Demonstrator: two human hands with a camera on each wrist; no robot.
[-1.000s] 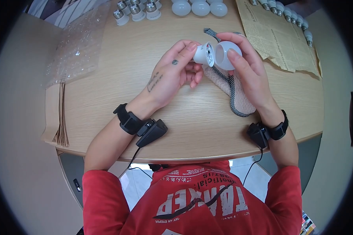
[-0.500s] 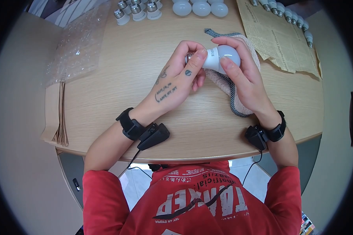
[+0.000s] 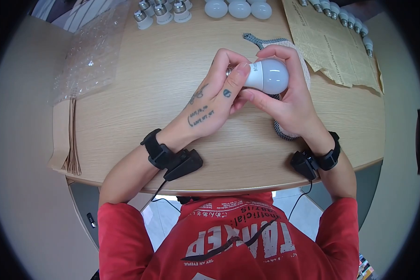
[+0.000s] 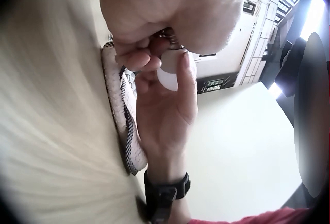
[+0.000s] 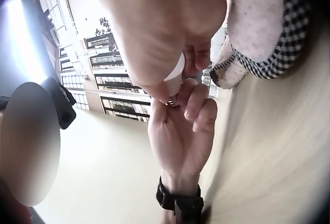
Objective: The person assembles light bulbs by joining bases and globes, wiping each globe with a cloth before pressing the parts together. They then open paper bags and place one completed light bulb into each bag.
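A light bulb (image 3: 275, 76) lies sideways between both hands above the table, its frosted globe toward the right and fitted against the white base (image 3: 254, 77). The left hand (image 3: 214, 100) grips the base near the metal screw end, thumb on top. Around the globe side curls the right hand (image 3: 296, 100), its thumb tip at the base's lower edge and its fingers behind the bulb. In the right wrist view the metal thread (image 5: 172, 100) shows beside the left hand's fingers (image 5: 195, 103). Beneath the hands is a fluffy cloth (image 3: 305, 70) with a checkered border.
Several bulb bases (image 3: 163, 14) stand at the back left, with several frosted globes (image 3: 239, 9) to their right. Complete bulbs (image 3: 344, 17) line brown printed paper (image 3: 329, 51) at the back right. Bubble wrap (image 3: 91, 60) and folded brown paper (image 3: 65, 135) lie at the left.
The base and globe, apart a second ago, are now together. The left hand has moved slightly right, and the right thumb has slid from the globe down to the base.
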